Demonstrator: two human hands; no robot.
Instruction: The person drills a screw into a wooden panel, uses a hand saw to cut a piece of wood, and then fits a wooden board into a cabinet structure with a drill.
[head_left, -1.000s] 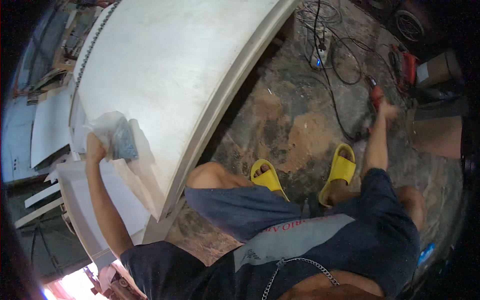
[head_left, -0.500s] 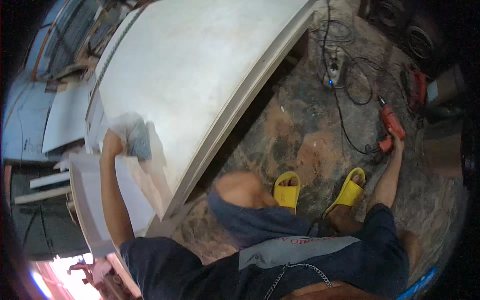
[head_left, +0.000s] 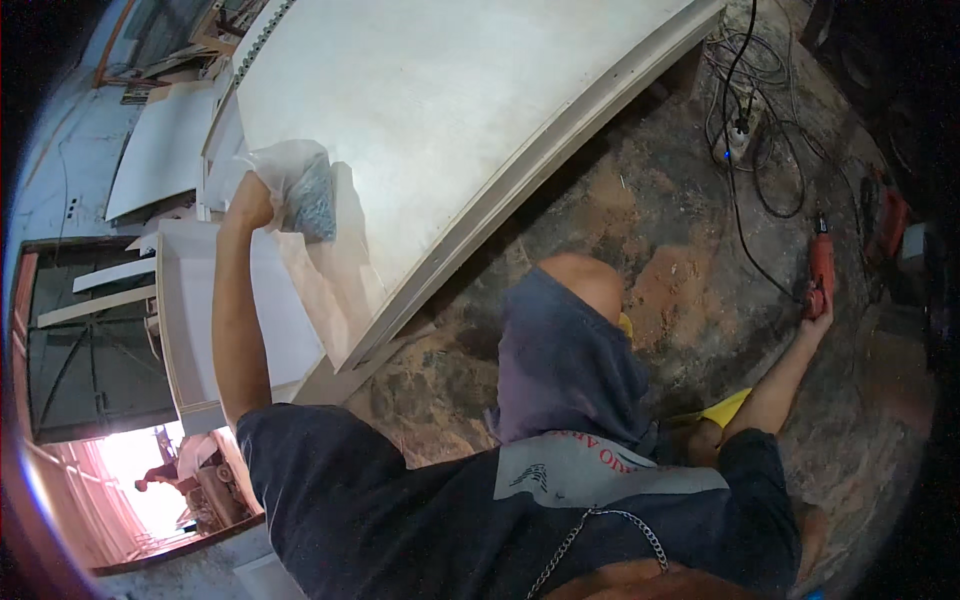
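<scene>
I have the left hand (head_left: 250, 203) closed on the gathered neck of a clear plastic bag with small blue-grey pieces (head_left: 312, 198), over the large flat white board (head_left: 450, 110), by its left edge, not far from its near corner. My right hand (head_left: 818, 320) grips the red power drill with black cable (head_left: 822, 262), well apart from the board's right edge; between them I see open, stained floor (head_left: 575, 225), which one bent knee (head_left: 590, 285) partly enters.

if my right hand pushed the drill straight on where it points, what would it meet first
Probably the thin cord on the floor beyond the drill in the right hand, though depth is unclear and it might pass above.
</scene>
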